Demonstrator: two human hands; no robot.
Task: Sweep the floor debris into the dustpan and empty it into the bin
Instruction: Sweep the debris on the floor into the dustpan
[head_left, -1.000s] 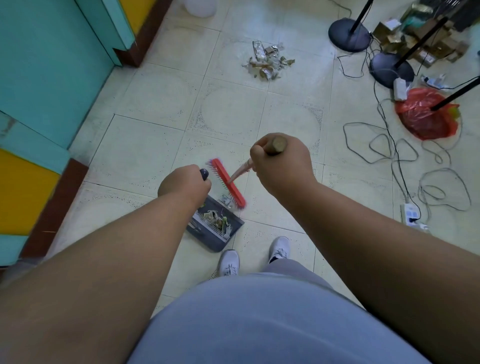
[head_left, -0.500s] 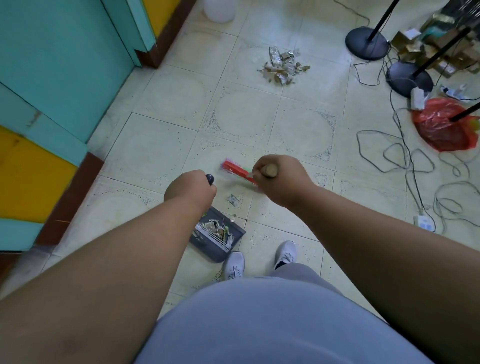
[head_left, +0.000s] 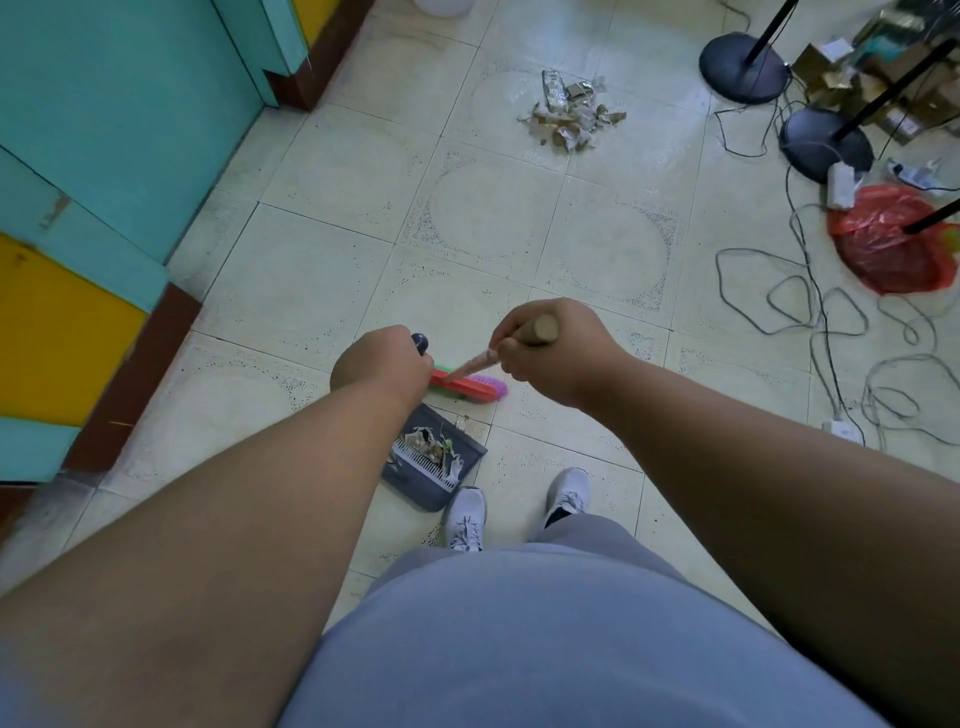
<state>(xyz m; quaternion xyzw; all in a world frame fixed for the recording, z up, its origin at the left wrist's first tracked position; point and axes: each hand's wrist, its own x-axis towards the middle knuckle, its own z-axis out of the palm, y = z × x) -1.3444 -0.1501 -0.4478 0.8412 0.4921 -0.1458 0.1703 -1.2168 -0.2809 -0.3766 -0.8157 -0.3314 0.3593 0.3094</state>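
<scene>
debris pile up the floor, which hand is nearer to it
Right. The right hand, gripping the broom handle, lies below the debris pile and slightly left of it. The left hand, holding the dustpan handle, sits farther left.

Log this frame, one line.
left hand: holds dustpan handle | right hand: grips broom | scraps in pan | pile unswept

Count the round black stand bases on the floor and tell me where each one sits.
2. One stand base sits at the top right; the other stand base lies just nearer and to its right. A third pole crosses the red bag, its base out of frame.
</scene>
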